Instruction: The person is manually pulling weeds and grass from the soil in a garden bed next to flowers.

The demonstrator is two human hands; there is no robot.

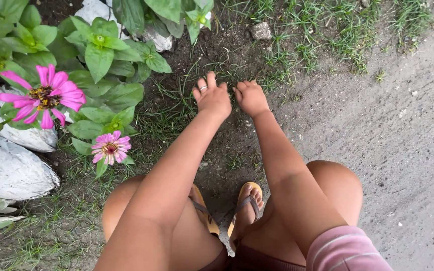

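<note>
The ground (357,125) was bare dirt and grey sand, with pink flowers (43,95) at the upper left of the frame. The left hand (213,98) and the right hand (251,97) reached into thin grass (192,108) near the top middle. Left fingers (204,83) were spread apart; right fingers were curled together, maybe on grass. The blades lay mostly up and down the frame, tips pointing to the top. A hard pull might snap them and leave the roots in.

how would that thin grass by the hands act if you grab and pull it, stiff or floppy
Probably floppy: the grass by the left hand shows thin blades that bend and sprawl over the soil. Likely very light, as the tufts are sparse and small. It may snap rather than lift whole, since the blades look fine; the roots are hidden. The right hand rests on the same patch.
</note>
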